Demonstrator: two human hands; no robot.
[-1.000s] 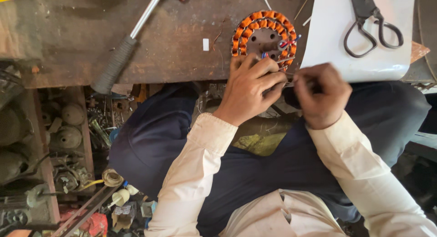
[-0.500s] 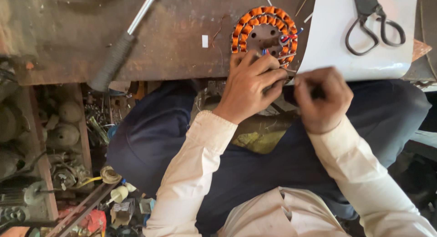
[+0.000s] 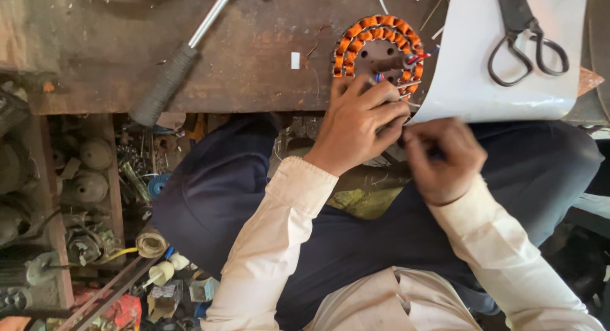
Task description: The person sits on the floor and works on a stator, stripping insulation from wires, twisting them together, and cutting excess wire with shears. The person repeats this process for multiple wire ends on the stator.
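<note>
Head view: left hand (image 3: 357, 124) grips the stator (image 3: 379, 53); right hand (image 3: 443, 156), clenched, just beside.

A worn wooden bench (image 3: 254, 57) carries a hammer (image 3: 181, 61) at left, a stator (image 3: 379, 51) centre, white sheet (image 3: 476, 57) with scissors (image 3: 524, 35) right.

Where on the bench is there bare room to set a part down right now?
The widest bare wood lies on the workbench left of the hammer. A smaller patch sits between the hammer and the stator. It is crowded from the stator rightward: left hand, right hand, white sheet, scissors.
</note>
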